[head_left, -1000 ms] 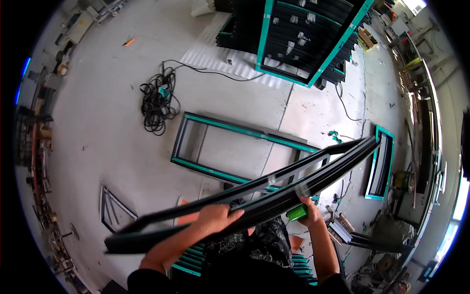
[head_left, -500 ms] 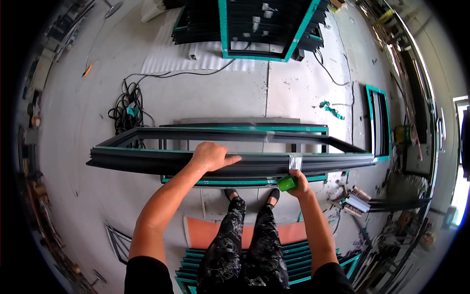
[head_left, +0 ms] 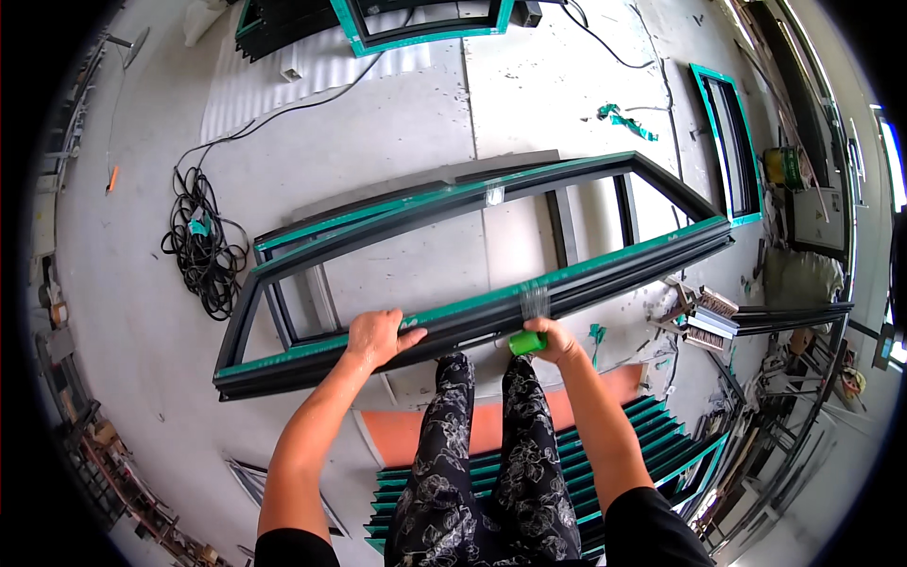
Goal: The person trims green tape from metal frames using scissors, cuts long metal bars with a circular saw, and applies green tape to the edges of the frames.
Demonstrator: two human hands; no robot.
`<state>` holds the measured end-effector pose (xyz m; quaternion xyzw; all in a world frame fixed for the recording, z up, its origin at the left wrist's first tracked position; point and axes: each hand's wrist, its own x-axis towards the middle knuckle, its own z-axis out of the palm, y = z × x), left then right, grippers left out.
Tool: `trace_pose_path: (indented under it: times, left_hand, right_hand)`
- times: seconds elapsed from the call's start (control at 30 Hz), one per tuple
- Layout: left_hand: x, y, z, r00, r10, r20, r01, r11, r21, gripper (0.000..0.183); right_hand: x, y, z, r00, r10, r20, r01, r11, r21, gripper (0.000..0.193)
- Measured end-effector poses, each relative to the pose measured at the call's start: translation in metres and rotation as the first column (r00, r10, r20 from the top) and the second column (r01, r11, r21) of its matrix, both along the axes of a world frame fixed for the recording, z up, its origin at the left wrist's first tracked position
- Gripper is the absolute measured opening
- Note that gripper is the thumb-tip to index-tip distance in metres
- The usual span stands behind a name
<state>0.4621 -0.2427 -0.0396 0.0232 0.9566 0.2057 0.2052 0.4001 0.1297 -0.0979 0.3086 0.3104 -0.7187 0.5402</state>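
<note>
A long black window frame [head_left: 624,267] with green film strips along its top faces lies at a slant before me, its right end farther off. My left hand [head_left: 376,340] is closed over its near rail, thumb pointing right along the side. On the same rail, to the right, a band of clear wrap [head_left: 535,300] goes around the profile. Just below that band, my right hand [head_left: 556,342] grips a small green roll [head_left: 527,342], close against the rail's underside. Another similar frame [head_left: 331,225] shows under and behind the long one.
Tangled black cable [head_left: 200,248] lies on the floor to the left. Stacked green-edged frames [head_left: 416,501] sit around my legs, by an orange sheet [head_left: 406,437]. More frames stand at the far side, and one leans at the right [head_left: 732,142]. Brushes [head_left: 709,317] lie at right.
The long frame has swung, its left end coming nearer and its right end going farther, and more of its top face shows. Both hands stay on it; the green roll remains in my right hand.
</note>
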Motion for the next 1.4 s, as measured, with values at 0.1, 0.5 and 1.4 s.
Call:
trace_pose_path:
  times: [0.1, 0.5, 1.4]
  left_hand:
    - [0.038, 0.014, -0.024, 1.0, 0.017, -0.014, -0.017, 1.0, -0.011, 0.062]
    - [0.122, 0.062, -0.191, 0.848, 0.071, 0.525, -0.103, 0.994, 0.032, 0.074]
    - [0.139, 0.025, -0.285, 0.891, 0.391, 0.232, -0.322, 0.903, -0.283, 0.054]
  right_hand:
    - [0.047, 0.004, -0.018, 0.999, 0.016, -0.029, -0.008, 0.969, 0.245, 0.018]
    - [0.092, 0.015, -0.113, 0.95, -0.279, 0.14, 0.15, 0.801, 0.58, 0.058]
    - [0.057, -0.013, -0.225, 0.593, 0.8, 0.094, -0.492, 0.267, 0.828, 0.05]
